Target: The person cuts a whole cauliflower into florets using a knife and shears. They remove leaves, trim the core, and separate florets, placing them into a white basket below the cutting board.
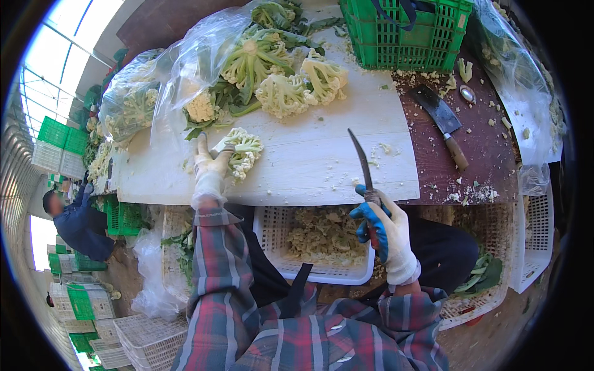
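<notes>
My left hand point(211, 167), in a pale glove, is at the left part of the white board point(297, 153), its thumb and fingers against a cut cauliflower piece point(243, 150). How firmly it grips the piece cannot be told. My right hand point(387, 232), in a white and blue glove, holds a curved knife point(362, 155) by its handle, blade pointing up and away over the board's front edge. Beyond my left hand lie cauliflower heads point(250, 55) with leaves, partly under clear plastic film point(199, 60). Two cut pieces point(283, 95) rest beside them.
A cleaver point(438, 113) lies on the dark red tabletop point(482, 185) at right, near a green crate point(408, 41). Below the board's edge, a white basket point(315, 276) holds cauliflower bits. Another person point(81, 222) stands far left among stacked crates point(60, 134).
</notes>
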A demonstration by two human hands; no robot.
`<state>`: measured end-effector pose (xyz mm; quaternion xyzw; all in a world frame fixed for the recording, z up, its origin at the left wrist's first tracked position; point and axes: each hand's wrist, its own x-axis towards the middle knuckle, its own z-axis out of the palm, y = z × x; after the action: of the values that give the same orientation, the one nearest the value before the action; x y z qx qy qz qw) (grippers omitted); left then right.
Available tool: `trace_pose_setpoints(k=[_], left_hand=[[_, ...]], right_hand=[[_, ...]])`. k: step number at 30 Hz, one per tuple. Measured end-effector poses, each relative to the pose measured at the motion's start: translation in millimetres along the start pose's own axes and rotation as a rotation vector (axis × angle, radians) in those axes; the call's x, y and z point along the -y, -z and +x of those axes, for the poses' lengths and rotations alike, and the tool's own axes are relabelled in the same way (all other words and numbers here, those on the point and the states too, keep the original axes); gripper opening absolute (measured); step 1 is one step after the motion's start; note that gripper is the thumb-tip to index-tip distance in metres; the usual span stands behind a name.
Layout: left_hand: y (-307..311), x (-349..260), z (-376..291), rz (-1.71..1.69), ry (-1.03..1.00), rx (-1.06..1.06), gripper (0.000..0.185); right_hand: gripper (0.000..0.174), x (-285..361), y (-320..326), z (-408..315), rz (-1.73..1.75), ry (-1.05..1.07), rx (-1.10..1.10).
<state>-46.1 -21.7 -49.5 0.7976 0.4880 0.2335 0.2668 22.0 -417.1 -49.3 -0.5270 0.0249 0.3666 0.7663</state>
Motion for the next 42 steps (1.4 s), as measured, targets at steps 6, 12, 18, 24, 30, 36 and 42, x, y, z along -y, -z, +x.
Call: trace_pose_setpoints(k=[6, 12, 18, 24, 30, 36, 42], left_hand=[[-34.9, 28.9, 25.7, -0.455, 0.041, 0.129, 0.057], [-50.5, 42.9, 34.1, -1.189, 0.211, 0.28, 0.045], [-116.7, 32.8, -19.8, -1.68, 0.587, 0.605, 0.055], [-139.6, 24.8, -43.1, -1.597, 0.718, 0.364, 0.054], [-106.9, 4.7, -26.8, -1.417, 0.619, 0.502, 0.057], [-92.7, -1.6, -18.2, -1.339, 0.722, 0.658, 0.054], [-67.8, -24.9, -47.2, -0.899, 0.426, 0.503, 0.048]], right_hand=[[0.04, -28.2, 1.7, 19.0, -0.141, 0.012, -0.118], [0.044, -12.7, 18.9, 71.4, -1.021, 0.434, -0.47], [0.055, 41.2, 78.2, 151.5, -1.65, 0.327, -0.49], [0.06, 73.5, 118.7, 152.0, -1.626, 0.562, -0.653], [0.054, 87.4, 165.1, 144.6, -1.901, 0.249, -0.826], [0.048, 102.6, 170.1, 154.1, -1.778, 0.271, -0.675], [0.039, 95.8, 109.6, 102.8, -0.884, 0.519, -0.566]])
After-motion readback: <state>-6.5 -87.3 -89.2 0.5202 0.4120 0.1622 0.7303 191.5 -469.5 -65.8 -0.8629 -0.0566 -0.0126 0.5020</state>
